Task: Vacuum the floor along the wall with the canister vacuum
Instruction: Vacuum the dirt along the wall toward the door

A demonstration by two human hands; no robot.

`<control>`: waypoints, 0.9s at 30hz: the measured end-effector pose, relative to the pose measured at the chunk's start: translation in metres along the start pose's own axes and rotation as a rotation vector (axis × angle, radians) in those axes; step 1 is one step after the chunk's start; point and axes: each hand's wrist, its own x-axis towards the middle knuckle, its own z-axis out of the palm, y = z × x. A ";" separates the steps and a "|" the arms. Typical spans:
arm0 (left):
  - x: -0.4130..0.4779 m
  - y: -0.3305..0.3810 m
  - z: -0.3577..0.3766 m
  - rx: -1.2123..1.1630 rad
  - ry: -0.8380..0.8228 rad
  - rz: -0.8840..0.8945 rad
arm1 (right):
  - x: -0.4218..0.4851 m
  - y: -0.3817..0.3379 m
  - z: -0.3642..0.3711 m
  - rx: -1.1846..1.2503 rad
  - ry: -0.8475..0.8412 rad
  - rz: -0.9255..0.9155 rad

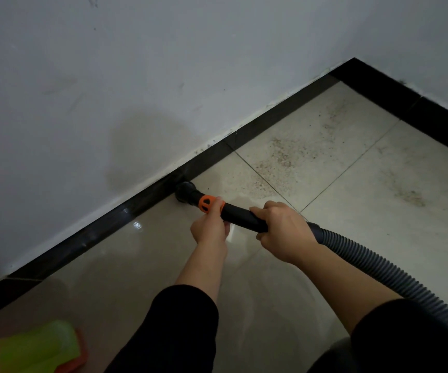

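Tube (244, 218), smooth black, gripped by right hand (284, 234); left hand (210, 229) clasps orange collar (207, 203).

Both hands are holding the vacuum's black tube (244, 217): the left hand (210, 227) is gripping near the orange collar (209, 203), the right hand (282, 230) farther back. The nozzle (185, 191) is touching the black baseboard (271, 114). Dirt (282, 154) is lying on the tile floor (379, 200) nearby.

Beige tiled floor (136, 265), brown grit patch (282, 154), vacuum nozzle (185, 191) against black skirting (96, 235), blurred green object (37, 345)
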 end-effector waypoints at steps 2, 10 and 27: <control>0.001 -0.001 0.003 0.005 -0.003 0.001 | -0.001 0.002 -0.001 -0.004 -0.005 0.008; -0.005 -0.010 0.015 0.030 -0.026 -0.016 | -0.010 0.013 -0.007 -0.034 -0.009 0.054; -0.021 -0.037 0.042 0.086 -0.116 -0.039 | -0.037 0.042 -0.023 -0.063 -0.016 0.154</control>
